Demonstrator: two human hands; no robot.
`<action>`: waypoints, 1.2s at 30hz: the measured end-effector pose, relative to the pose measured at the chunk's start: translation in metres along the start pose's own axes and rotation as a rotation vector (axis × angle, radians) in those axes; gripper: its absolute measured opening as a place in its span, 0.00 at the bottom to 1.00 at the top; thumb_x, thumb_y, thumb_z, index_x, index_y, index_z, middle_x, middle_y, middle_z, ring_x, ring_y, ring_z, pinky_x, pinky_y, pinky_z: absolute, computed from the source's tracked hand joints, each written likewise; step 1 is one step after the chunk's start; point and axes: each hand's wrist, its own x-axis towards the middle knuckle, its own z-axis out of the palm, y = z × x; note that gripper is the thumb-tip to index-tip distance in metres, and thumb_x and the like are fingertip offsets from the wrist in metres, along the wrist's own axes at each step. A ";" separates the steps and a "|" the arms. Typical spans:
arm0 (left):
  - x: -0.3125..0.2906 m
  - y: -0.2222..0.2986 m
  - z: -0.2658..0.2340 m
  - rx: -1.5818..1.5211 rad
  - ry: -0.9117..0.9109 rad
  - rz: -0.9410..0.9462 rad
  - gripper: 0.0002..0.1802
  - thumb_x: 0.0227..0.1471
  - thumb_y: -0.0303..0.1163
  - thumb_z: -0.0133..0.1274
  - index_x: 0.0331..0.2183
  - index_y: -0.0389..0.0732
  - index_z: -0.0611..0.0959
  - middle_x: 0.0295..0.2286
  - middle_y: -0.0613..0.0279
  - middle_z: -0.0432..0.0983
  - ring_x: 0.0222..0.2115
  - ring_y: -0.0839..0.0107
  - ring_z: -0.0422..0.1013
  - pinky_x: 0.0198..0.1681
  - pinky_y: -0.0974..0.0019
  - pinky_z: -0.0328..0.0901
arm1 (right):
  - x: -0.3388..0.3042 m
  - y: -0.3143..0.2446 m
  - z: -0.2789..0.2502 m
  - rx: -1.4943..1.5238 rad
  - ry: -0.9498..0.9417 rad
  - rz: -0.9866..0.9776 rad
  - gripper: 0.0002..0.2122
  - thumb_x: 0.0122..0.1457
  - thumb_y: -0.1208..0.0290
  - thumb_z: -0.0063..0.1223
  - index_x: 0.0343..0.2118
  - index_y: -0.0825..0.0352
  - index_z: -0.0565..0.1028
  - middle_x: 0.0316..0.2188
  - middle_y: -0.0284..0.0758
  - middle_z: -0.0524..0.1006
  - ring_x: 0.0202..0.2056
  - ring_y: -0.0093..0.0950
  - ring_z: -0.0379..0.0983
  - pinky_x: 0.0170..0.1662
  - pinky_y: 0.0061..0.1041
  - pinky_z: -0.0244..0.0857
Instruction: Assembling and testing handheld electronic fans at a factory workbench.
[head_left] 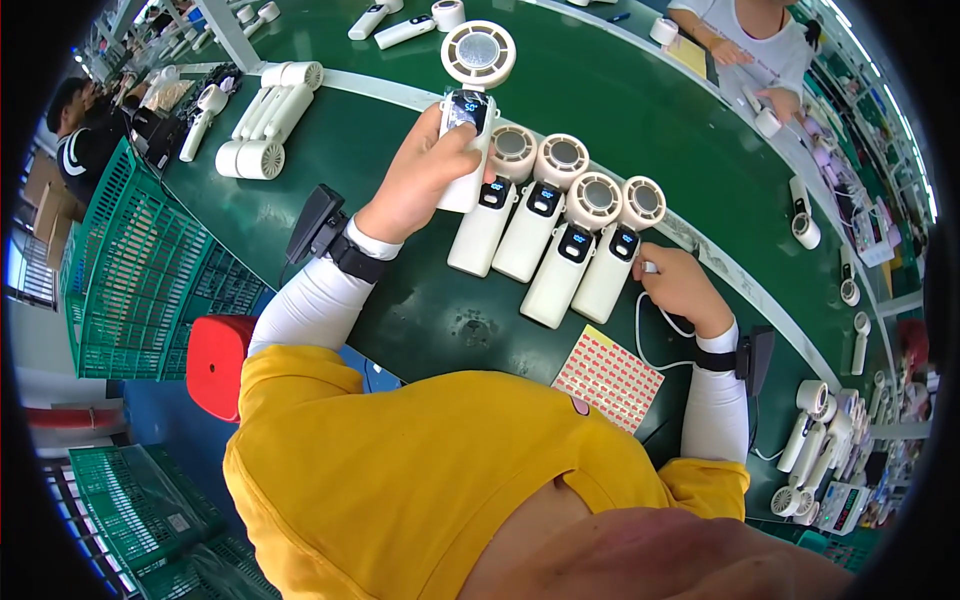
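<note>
My left hand (418,172) is closed round a white handheld fan (479,55), lifted above the bench with its round head pointing away from me. Its small display is lit, and my thumb rests just below it. Several matching white fans (482,240) lie side by side in front of me, displays lit. At the rightmost of these, my right hand (686,288) pinches the white plug end of a thin white cable (655,357). Whether the plug touches that fan, I cannot tell. Nearer my body lies a sheet of small red stickers (607,378).
White fans are stacked (270,115) at the left of the green bench (440,335); more fans (812,440) crowd the right. Green crates (130,270) and a red stool (214,366) stand at left. Across a pale rail, another person (750,45) works with fans.
</note>
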 end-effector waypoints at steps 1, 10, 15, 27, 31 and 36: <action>0.000 0.000 0.000 0.001 -0.002 -0.001 0.18 0.43 0.23 0.40 0.41 0.34 0.63 0.29 0.57 0.68 0.27 0.71 0.67 0.34 0.69 0.63 | 0.000 0.001 0.000 0.005 -0.008 0.001 0.03 0.43 0.78 0.41 0.22 0.67 0.67 0.18 0.40 0.71 0.23 0.38 0.67 0.27 0.29 0.59; 0.000 -0.003 -0.005 0.049 -0.005 -0.002 0.13 0.46 0.23 0.43 0.38 0.35 0.65 0.28 0.62 0.67 0.25 0.78 0.68 0.30 0.74 0.63 | 0.000 -0.002 -0.003 0.055 -0.044 0.046 0.03 0.45 0.77 0.40 0.24 0.67 0.68 0.21 0.42 0.71 0.25 0.42 0.68 0.27 0.33 0.59; -0.005 -0.002 -0.003 0.187 -0.017 -0.032 0.15 0.46 0.20 0.37 0.40 0.36 0.64 0.28 0.60 0.69 0.24 0.74 0.67 0.32 0.71 0.62 | 0.001 -0.003 -0.002 0.060 -0.039 0.050 0.03 0.45 0.77 0.40 0.24 0.67 0.67 0.21 0.42 0.72 0.25 0.41 0.68 0.27 0.33 0.59; -0.006 0.001 -0.005 0.206 -0.007 -0.047 0.15 0.46 0.23 0.36 0.39 0.35 0.65 0.29 0.59 0.68 0.25 0.73 0.66 0.33 0.71 0.61 | 0.001 0.001 0.001 0.094 -0.022 0.042 0.05 0.42 0.81 0.41 0.23 0.67 0.69 0.17 0.36 0.70 0.20 0.28 0.65 0.25 0.24 0.58; -0.006 0.000 -0.004 0.156 -0.030 -0.019 0.16 0.44 0.21 0.35 0.39 0.35 0.65 0.29 0.58 0.68 0.26 0.73 0.66 0.34 0.70 0.61 | 0.002 0.000 0.000 0.094 -0.010 0.048 0.05 0.42 0.81 0.41 0.23 0.67 0.68 0.17 0.36 0.70 0.20 0.28 0.65 0.25 0.24 0.57; -0.006 0.000 -0.003 0.128 -0.026 -0.030 0.17 0.44 0.20 0.34 0.40 0.35 0.64 0.29 0.58 0.68 0.26 0.73 0.66 0.34 0.70 0.61 | 0.002 -0.001 -0.001 0.095 -0.017 0.058 0.05 0.42 0.81 0.41 0.23 0.67 0.68 0.17 0.37 0.69 0.19 0.28 0.65 0.24 0.24 0.57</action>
